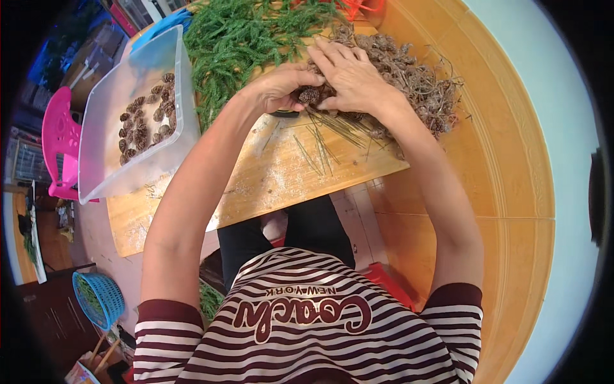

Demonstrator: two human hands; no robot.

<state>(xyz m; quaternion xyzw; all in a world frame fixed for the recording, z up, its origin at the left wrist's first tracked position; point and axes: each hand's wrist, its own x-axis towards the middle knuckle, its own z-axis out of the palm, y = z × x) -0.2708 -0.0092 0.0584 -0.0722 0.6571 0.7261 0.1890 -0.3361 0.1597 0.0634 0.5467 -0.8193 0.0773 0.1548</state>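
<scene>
A brown pine cone (309,96) shows between my two hands at the table's far middle. My left hand (280,88) is curled at its left side, with thumb and fingertips against it. My right hand (353,78) reaches over from the right, its fingers stretched out and apart across the cones, its thumb beside the same cone. Under the right palm, part of the brown heap is hidden. A tangled pile of dry cones and twigs (416,83) spreads to the right of that hand. Close below my left hand lies a small black object (285,114), mostly covered.
A clear plastic bin (96,168) with several pine cones (139,128) stands at left. Green artificial sprigs (233,48) cover the table's far side. Loose needle stems (320,150) lie on the wooden table (281,185). Beyond are a pink chair (61,137) and blue basket (105,297).
</scene>
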